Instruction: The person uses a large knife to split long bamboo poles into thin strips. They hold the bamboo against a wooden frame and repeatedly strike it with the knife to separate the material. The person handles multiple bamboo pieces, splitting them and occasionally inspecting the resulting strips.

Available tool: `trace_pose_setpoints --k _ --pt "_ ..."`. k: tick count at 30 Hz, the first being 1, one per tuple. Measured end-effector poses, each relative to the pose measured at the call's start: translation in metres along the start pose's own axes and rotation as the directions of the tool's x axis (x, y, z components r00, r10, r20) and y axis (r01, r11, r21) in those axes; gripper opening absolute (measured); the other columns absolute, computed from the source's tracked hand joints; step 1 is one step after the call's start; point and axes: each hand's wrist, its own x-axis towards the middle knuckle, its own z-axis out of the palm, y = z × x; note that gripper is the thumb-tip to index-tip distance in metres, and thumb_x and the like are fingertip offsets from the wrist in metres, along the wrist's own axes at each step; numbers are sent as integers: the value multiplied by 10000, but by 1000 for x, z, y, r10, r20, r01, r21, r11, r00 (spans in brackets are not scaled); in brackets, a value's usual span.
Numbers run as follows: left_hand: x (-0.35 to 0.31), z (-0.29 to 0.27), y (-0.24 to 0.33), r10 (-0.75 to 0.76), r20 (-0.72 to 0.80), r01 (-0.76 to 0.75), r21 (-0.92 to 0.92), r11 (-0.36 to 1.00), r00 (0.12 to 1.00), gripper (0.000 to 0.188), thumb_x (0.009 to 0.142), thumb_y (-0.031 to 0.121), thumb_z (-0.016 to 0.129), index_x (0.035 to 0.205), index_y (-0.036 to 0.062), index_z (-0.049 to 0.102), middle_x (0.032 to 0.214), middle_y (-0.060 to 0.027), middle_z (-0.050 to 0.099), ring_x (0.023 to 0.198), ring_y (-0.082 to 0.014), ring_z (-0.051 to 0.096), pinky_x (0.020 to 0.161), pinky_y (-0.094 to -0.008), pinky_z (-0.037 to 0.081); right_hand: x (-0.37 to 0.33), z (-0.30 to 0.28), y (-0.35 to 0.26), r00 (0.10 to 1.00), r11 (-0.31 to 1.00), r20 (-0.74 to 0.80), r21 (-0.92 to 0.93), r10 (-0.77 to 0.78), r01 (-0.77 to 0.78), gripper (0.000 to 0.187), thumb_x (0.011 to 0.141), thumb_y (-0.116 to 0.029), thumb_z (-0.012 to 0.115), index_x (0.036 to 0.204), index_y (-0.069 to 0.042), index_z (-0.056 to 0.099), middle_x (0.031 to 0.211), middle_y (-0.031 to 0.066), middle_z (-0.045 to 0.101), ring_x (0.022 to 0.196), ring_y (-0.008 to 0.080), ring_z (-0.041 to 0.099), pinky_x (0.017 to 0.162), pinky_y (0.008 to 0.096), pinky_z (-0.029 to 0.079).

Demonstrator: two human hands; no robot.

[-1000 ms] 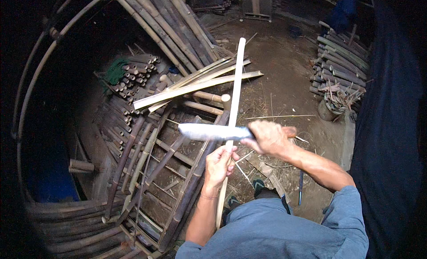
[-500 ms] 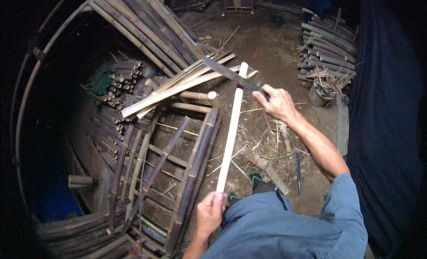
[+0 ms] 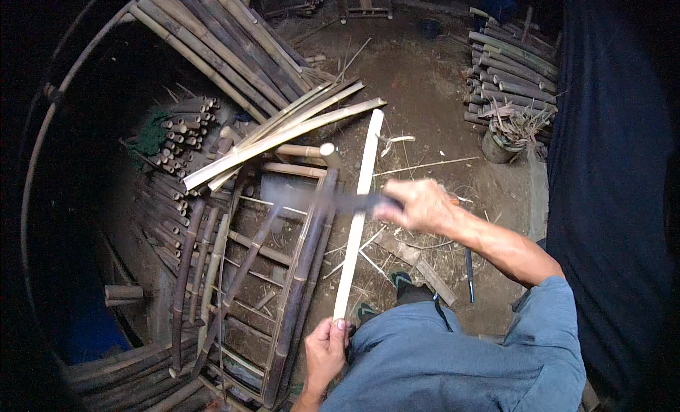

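A long pale bamboo strip (image 3: 354, 235) slants up and away from me, its near end gripped in my left hand (image 3: 327, 352) between thumb and fingers. My right hand (image 3: 419, 207) is closed around the dark handle of a long knife (image 3: 333, 202). The knife lies across the middle of the strip with its blade pointing left, smeared by motion. Whether the edge touches the strip I cannot tell. A thin curled shaving (image 3: 395, 140) shows beside the strip's far end.
To my left stands a bamboo frame (image 3: 312, 270) with rungs. Split bamboo strips (image 3: 283, 139) rest across its far end. Bamboo poles (image 3: 219, 51) lean behind; cut poles (image 3: 513, 72) are stacked far right beside a bucket of scraps (image 3: 499, 146). A dark slim tool (image 3: 469, 274) lies on the littered floor.
My right hand has drawn the knife nearer to me along the strip, its blade swinging from up-left to nearly level. A shaving near the far end now shows. My left hand keeps its grip.
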Motion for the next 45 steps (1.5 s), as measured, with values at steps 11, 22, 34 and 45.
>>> trace_pose_setpoints --k 11,22,34,45 --pt "-6 -5 -7 20 -7 -20 33 999 1000 238 970 170 529 896 -24 646 625 -7 548 571 -68 488 522 -244 405 7 11 30 992 936 113 -351 65 -21 548 865 -606 560 919 -67 636 722 138 662 696 325 677 634 465 559" --pt "-15 0 -4 -59 -19 60 64 996 998 248 969 188 537 918 -18 666 606 3 548 565 -66 493 517 -238 399 6 26 107 936 922 -351 -365 -4 -133 534 868 -604 566 724 -92 602 644 97 622 593 265 635 547 410 496" --pt "56 -3 -11 -245 397 434 -506 746 884 330 1007 313 460 932 15 582 583 -26 494 387 -71 359 349 -220 288 -51 72 -47 957 976 -192 -74 -217 206 518 798 -594 654 754 -84 573 647 101 559 594 259 612 560 396 510" --pt "-17 -20 -13 -228 431 386 -324 864 873 328 1003 287 494 895 -2 606 602 -13 503 448 -73 396 407 -229 324 9 -26 118 688 838 -480 265 544 -477 674 909 -668 433 776 -36 624 564 154 549 541 250 603 527 385 474"
